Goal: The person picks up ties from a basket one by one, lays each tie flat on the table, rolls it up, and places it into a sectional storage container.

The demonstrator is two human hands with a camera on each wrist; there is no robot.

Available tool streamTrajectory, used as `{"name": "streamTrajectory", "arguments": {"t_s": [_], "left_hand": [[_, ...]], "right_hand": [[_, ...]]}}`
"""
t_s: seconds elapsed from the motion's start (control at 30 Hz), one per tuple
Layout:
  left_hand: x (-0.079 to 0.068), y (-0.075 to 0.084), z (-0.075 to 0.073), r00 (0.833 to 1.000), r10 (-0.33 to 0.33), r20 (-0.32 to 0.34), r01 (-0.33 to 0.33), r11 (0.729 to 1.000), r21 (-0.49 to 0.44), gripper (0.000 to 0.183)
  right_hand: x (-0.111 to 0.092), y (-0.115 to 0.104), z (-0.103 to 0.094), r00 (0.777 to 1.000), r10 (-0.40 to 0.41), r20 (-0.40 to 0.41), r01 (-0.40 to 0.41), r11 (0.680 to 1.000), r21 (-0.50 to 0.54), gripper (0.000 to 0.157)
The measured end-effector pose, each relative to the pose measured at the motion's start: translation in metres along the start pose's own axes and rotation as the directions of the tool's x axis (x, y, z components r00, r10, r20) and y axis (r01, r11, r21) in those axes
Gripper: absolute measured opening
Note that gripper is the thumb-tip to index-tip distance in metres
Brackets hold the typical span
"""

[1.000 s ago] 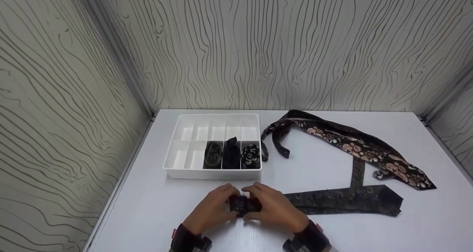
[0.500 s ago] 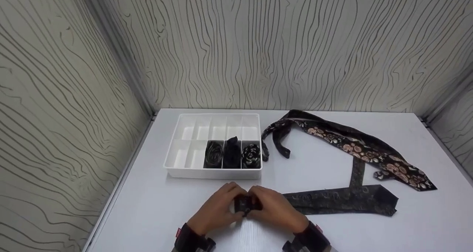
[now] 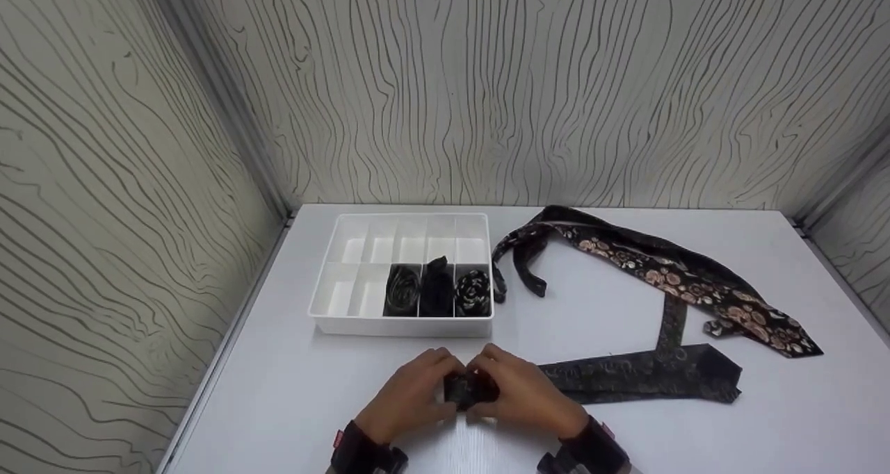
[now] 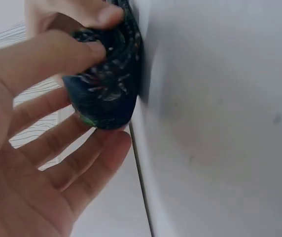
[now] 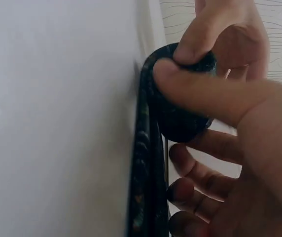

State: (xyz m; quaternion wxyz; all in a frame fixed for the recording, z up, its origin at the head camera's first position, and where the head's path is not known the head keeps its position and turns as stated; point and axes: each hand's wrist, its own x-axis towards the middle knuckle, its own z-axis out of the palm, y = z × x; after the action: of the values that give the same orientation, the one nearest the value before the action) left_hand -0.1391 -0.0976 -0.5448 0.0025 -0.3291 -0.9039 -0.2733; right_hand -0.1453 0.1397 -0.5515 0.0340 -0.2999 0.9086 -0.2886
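A dark patterned necktie (image 3: 626, 377) lies to the right along the table, its near end wound into a thick roll (image 4: 109, 94). My left hand (image 3: 410, 394) grips the roll from the left, thumb on its near end and fingers curled about the far side. From the right, my right hand (image 3: 525, 394) holds the same roll, its thumb (image 5: 173, 79) pressing on the coil. In the right wrist view the flat, unrolled strip (image 5: 146, 182) runs away from the roll along the tabletop. Much of the roll is hidden by my fingers in the head view.
Behind my hands stands a white divided box (image 3: 403, 327); three front compartments hold rolled ties, including a dark blue one (image 3: 437, 293). A floral necktie (image 3: 667, 276) lies folded across the back right, overlapping the dark tie's thin tail. Wood-patterned panels (image 3: 487, 92) wall the table.
The dark tie's wide pointed end has slid left toward my hands. Both hands stay at the roll, with their fingers shifting on it; the box and floral tie stay put.
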Motion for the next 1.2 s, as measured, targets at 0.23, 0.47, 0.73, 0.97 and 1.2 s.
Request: {"name": "streamTrajectory", "arguments": {"t_s": [0.23,0.47,0.73,0.97,1.2], "left_hand": [[0.0,0.0,0.001,0.999,0.035,-0.034,-0.035,0.999,0.02,0.048],[0.002,0.001,0.003,0.999,0.025,-0.046,-0.022,0.998,0.061,0.044],[0.002,0.005,0.005,0.998,0.036,-0.051,-0.033,0.998,0.052,0.041],[0.002,0.008,0.008,0.993,0.087,-0.075,-0.081,0.993,0.084,0.037],[0.001,0.008,0.011,0.99,0.117,-0.083,-0.11,0.99,0.09,0.038]], "right_hand": [[-0.002,0.002,0.0,1.0,-0.011,0.028,0.01,1.0,0.014,0.051],[-0.003,0.006,0.0,0.997,0.007,0.074,-0.009,1.0,0.027,0.068],[-0.005,0.005,0.0,1.0,-0.006,0.017,0.006,0.999,0.034,0.044],[-0.007,0.003,0.0,1.0,-0.011,0.0,0.011,1.0,-0.027,0.044],[-0.011,0.002,0.0,0.999,-0.029,-0.017,0.028,0.999,-0.046,0.044]]}}
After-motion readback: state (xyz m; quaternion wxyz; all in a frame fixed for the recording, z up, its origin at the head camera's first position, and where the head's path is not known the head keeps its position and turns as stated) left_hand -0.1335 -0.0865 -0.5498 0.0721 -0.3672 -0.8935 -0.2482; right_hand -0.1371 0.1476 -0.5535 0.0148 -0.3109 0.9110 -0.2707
